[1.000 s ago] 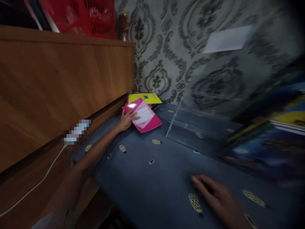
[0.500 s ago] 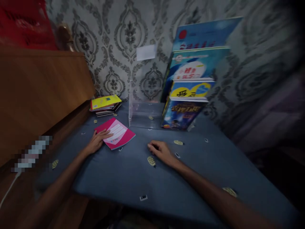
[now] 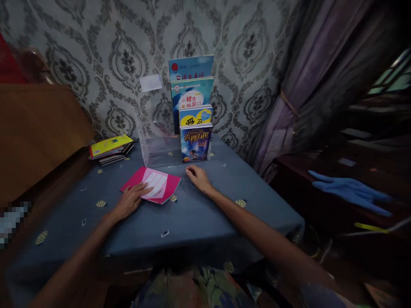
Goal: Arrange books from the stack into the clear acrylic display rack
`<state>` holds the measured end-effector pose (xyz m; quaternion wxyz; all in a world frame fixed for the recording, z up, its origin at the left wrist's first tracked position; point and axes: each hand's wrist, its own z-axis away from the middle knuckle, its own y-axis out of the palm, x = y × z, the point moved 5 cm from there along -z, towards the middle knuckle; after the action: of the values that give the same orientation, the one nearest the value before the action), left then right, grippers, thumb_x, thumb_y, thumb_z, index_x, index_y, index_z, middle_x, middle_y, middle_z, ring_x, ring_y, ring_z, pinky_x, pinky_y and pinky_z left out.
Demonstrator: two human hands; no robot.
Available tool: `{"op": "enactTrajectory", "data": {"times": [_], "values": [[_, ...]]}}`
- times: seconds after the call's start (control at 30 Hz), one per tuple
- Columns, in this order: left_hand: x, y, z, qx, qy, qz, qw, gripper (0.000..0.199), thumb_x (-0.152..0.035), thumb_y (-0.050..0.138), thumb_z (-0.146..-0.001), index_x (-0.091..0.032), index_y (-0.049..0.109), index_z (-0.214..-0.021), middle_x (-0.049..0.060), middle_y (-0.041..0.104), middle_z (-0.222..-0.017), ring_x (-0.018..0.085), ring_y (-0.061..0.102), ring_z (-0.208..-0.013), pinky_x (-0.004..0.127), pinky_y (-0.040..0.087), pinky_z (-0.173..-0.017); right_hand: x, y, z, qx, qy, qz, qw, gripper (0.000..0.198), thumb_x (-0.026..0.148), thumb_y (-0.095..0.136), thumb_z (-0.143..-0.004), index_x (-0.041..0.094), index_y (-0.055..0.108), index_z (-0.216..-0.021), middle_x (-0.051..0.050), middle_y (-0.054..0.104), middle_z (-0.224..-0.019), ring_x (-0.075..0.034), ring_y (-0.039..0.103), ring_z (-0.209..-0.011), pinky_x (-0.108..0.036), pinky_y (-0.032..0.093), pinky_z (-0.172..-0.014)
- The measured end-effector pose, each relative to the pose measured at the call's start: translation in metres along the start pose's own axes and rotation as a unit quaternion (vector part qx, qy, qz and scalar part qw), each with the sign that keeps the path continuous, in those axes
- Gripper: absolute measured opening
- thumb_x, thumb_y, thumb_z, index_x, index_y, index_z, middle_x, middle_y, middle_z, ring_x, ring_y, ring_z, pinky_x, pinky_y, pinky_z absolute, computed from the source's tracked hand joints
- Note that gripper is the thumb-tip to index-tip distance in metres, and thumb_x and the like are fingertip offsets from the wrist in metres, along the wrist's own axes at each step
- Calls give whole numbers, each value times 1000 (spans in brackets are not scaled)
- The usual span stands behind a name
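The left hand (image 3: 128,202) lies flat, fingers outstretched, on a thin magenta paper booklet (image 3: 157,184) with a pale pink panel; no grip shows. The booklet has just moved — a second ago it overlapped the pile left of the clear plastic stand (image 3: 160,161); now it rests in front of the stand's left part, separate from that pile, on the blue patterned tabletop (image 3: 199,218). It sits skewed, its print too small to read. The right hand (image 3: 198,179), before the stand's right half, is loosely curled with nothing visible in it — whether its fingertips meet, I cannot tell. Upright glossy blue books (image 3: 195,143) fill the stand's right side; left of it lies the yellow-topped pile of thin books (image 3: 111,149).
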<state>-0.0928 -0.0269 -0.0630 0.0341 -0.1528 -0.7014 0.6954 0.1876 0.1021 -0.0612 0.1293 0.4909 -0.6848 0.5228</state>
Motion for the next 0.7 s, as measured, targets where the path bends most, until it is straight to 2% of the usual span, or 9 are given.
{"op": "enactTrajectory", "data": {"times": [0.17,0.27,0.37,0.43,0.53,0.6,0.7], "values": [[-45,9,-4,3,19,13,1000,62,-14,40,-93,-36,45,-151,3,40,-160,26,35,-150,58,25,-120,-1,-7,3,8,-12,9,1000,19,30,52,-94,19,67,-92,-5,73,-91,-19,64,-84,-30,47,-77],[-77,14,-14,9,85,50,995,58,-16,40,-96,-37,47,-149,2,40,-160,24,35,-150,56,21,-123,1,-8,-1,17,-23,12,1000,18,29,53,-93,18,68,-92,-7,74,-94,-20,64,-87,-31,48,-80],[-93,12,-36,44,166,90,981,58,-11,40,-94,-39,54,-143,-2,46,-157,22,32,-151,55,12,-125,-2,-11,-5,34,-26,18,999,20,26,52,-93,17,70,-91,-7,73,-91,-21,65,-84,-32,48,-79],[-90,9,-54,57,197,104,973,58,-8,40,-93,-40,61,-136,-5,46,-157,22,21,-155,56,8,-125,-6,-13,-5,48,-29,25,998,18,25,54,-91,18,70,-92,-6,73,-90,-21,64,-81,-32,48,-76],[-70,8,-77,33,177,110,978,51,-11,41,-94,-40,69,-126,-6,32,-163,27,7,-158,59,6,-124,-13,-16,-2,57,-27,42,997,18,25,55,-90,19,71,-95,-7,71,-91,-21,63,-81,-33,48,-77],[-55,14,-87,14,145,114,983,47,-15,44,-97,-39,68,-128,-4,29,-165,29,10,-157,58,11,-124,-16,-15,2,60,-29,56,996,18,25,54,-90,19,71,-97,-8,70,-94,-23,63,-86,-36,48,-82],[-42,26,-90,-7,129,119,984,46,-19,45,-99,-39,61,-137,-1,36,-162,28,14,-157,54,18,-125,-18,-9,4,59,-43,80,994,19,21,53,-91,19,70,-97,-11,70,-102,-25,62,-97,-39,47,-91]]}}
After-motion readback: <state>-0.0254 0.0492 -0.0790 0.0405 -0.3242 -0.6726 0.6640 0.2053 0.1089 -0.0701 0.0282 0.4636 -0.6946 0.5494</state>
